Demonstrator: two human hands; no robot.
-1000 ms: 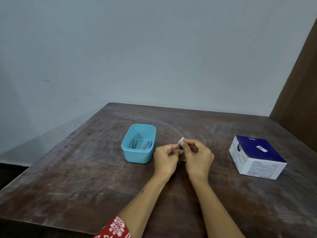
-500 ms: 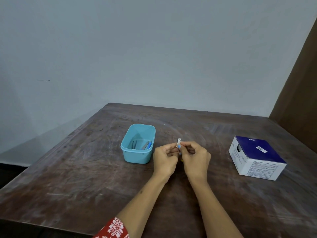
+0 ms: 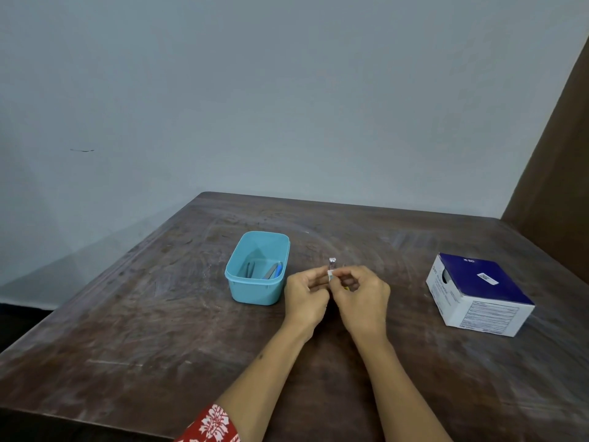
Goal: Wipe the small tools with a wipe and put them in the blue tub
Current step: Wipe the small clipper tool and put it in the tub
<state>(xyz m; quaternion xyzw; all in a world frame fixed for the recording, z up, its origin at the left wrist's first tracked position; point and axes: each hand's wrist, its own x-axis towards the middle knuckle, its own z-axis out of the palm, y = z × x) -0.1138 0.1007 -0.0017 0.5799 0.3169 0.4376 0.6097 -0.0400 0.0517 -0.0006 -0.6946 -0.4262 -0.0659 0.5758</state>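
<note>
Worn wooden table, grey wall behind. Left hand and right hand pinch a small tool with wipe. Slick metal could slip, missing the blue tub.

The white cardboard box with a dark blue top bears small white letters "BD"; its other print is illegible.
</note>
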